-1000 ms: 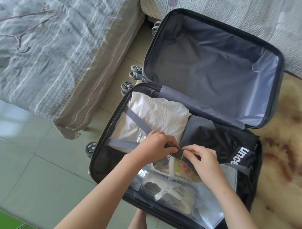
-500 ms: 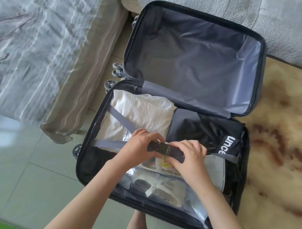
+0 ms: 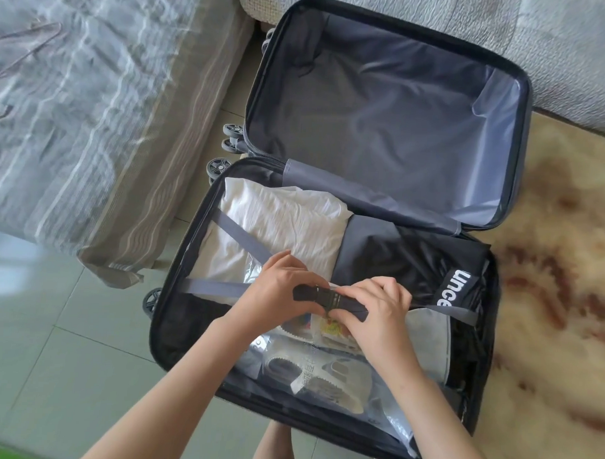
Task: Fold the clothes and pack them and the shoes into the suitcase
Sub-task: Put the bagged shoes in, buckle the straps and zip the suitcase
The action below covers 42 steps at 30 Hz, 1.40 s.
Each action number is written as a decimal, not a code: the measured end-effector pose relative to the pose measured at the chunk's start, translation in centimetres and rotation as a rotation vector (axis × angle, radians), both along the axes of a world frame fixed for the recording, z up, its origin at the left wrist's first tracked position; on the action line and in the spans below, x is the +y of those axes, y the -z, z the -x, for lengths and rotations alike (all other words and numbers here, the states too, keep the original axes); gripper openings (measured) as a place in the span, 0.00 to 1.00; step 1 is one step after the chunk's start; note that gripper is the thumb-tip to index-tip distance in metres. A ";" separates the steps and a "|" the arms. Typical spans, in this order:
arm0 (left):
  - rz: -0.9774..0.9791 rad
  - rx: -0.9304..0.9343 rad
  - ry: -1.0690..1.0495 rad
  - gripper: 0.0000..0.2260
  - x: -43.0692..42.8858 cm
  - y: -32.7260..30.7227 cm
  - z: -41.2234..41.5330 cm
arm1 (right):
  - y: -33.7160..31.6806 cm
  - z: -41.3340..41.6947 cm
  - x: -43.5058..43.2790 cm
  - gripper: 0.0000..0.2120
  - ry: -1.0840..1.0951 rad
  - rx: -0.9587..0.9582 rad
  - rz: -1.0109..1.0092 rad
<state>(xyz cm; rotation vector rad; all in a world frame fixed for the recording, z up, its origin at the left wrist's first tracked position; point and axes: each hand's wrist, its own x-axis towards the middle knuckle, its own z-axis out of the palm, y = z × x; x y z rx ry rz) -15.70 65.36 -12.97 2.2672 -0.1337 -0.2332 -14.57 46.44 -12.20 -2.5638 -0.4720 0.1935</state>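
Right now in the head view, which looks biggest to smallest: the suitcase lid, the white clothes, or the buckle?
1. suitcase lid, clearly largest
2. white clothes, next
3. buckle, smallest by far

White letters reading "unce" run along a black garment (image 3: pixel 409 264) packed in an open suitcase (image 3: pixel 187 331); small print on the clear bag (image 3: pixel 252 349) holding shoes (image 3: pixel 323 381) is too blurred to read.

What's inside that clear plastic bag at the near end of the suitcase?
Pale shoes with toothed soles show through the clear bag. A colourful item beyond them is mostly covered by the right hand, so it cannot be identified.
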 end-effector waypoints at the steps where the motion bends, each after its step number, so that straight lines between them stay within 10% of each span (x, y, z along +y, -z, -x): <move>1: -0.004 -0.007 0.013 0.16 0.1 0.0 -0.1 | 0.0 -0.1 0.0 0.15 -0.009 0.001 0.013; 36: -0.223 -0.004 -0.078 0.21 -2.2 1.0 1.8 | 1.2 1.7 -1.5 0.27 -0.092 0.025 0.258; 42: -0.377 0.240 0.092 0.31 -4.1 0.8 4.7 | 1.0 4.6 -3.0 0.33 0.025 0.095 0.380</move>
